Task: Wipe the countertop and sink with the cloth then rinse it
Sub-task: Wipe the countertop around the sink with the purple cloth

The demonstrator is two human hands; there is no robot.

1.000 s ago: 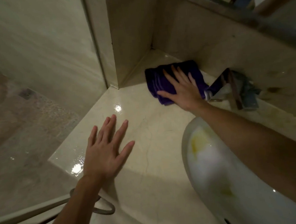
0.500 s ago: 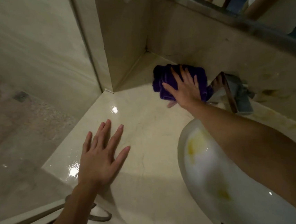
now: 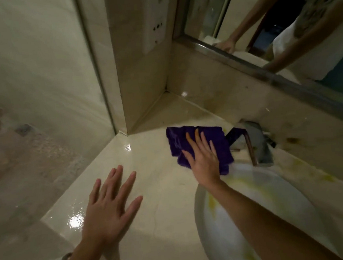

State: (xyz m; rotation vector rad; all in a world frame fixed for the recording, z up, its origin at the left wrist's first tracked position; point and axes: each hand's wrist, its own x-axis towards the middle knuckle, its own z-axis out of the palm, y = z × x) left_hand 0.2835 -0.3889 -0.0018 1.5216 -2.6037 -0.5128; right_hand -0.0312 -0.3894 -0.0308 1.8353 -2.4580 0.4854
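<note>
A purple cloth (image 3: 178,141) lies crumpled on the glossy beige countertop (image 3: 158,194), just left of the faucet. My right hand (image 3: 202,158) presses flat on the cloth with its fingers spread, covering its near half. My left hand (image 3: 111,207) hovers or rests open over the counter's left part, holding nothing. The white sink basin (image 3: 228,229) with yellow stains sits at the lower right, partly hidden under my right forearm.
A metal faucet (image 3: 255,142) stands against the back wall behind the basin. A tiled pillar (image 3: 137,70) and glass shower panel (image 3: 38,100) bound the counter on the left. A mirror (image 3: 271,26) hangs above. Yellow stains (image 3: 308,171) mark the counter by the faucet.
My right hand has slid the cloth from the back corner toward me and the sink rim. The camera has tilted up. My left hand has stayed open over the counter.
</note>
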